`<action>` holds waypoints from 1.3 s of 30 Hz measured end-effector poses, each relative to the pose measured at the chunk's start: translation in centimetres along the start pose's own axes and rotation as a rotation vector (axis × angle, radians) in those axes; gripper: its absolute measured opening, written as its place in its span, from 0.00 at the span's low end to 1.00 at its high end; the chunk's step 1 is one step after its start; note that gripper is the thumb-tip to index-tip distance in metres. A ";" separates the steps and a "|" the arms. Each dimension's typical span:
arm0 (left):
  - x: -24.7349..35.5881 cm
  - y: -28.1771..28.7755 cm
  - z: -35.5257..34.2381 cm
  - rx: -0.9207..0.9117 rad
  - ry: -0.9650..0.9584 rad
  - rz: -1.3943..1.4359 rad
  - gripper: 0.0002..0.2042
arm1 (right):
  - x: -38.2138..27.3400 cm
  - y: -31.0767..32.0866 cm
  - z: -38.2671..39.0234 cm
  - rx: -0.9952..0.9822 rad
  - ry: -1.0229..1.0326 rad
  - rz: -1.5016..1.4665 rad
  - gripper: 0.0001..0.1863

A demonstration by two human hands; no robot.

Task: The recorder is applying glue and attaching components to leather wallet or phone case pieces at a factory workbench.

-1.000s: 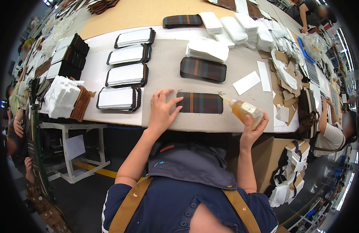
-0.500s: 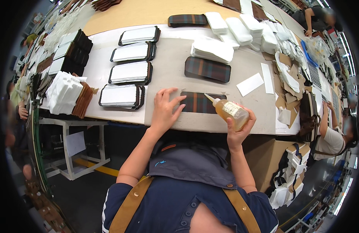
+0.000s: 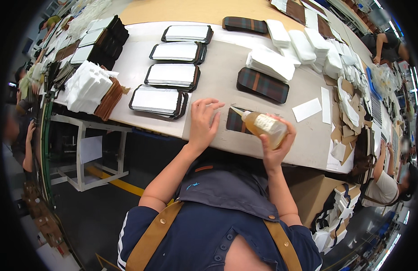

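Observation:
A squeeze bottle [image 3: 264,125] of amber liquid with a long pointed nozzle is tilted in my right hand [image 3: 279,151], whose fingers wrap round its base. The nozzle tip points left, over the upper left corner of a dark plaid fabric panel [image 3: 235,121] that lies flat on the table. The bottle and hand hide much of the panel. Just left of the panel my left hand [image 3: 202,124] is open, fingers loosely bent and apart, with nothing in it. Behind them lies a stack of plaid panels [image 3: 262,86], with white padded pieces [image 3: 270,64] piled behind it.
Black-edged stacks with white tops [image 3: 157,101] line the table's left side. Farther left stand white foam pieces [image 3: 88,86] and brown sheets [image 3: 110,100]. White strips [image 3: 307,110] and cardboard scraps [image 3: 346,122] lie to the right. Co-workers [image 3: 384,180] are at both sides.
The nozzle tip has moved left along the plaid panel to its upper left corner. My left hand has drawn away from the panel's left edge. The whole view has turned slightly.

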State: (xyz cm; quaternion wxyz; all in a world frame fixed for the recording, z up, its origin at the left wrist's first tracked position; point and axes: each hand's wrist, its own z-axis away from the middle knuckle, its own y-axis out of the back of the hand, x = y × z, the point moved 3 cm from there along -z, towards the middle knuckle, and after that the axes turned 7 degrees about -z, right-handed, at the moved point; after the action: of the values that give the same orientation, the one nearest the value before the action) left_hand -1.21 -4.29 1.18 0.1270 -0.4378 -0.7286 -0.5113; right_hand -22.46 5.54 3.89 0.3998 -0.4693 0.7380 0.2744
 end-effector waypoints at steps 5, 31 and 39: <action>-0.3 0.1 0.1 0.012 0.013 0.019 0.13 | 0.6 2.7 -4.5 0.020 -0.344 -0.254 0.37; -0.5 -0.4 0.1 0.004 -0.002 0.027 0.11 | 1.7 3.9 -5.6 -0.253 -0.440 -0.198 0.39; 0.0 -0.1 0.0 0.027 -0.026 0.023 0.10 | 3.8 12.2 -4.8 0.311 -0.548 -0.747 0.48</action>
State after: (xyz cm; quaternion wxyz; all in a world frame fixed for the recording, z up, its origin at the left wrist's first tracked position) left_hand -1.26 -4.35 1.14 0.1292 -0.4511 -0.7318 -0.4943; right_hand -36.14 4.96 3.61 0.7158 -0.5472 0.4192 0.1121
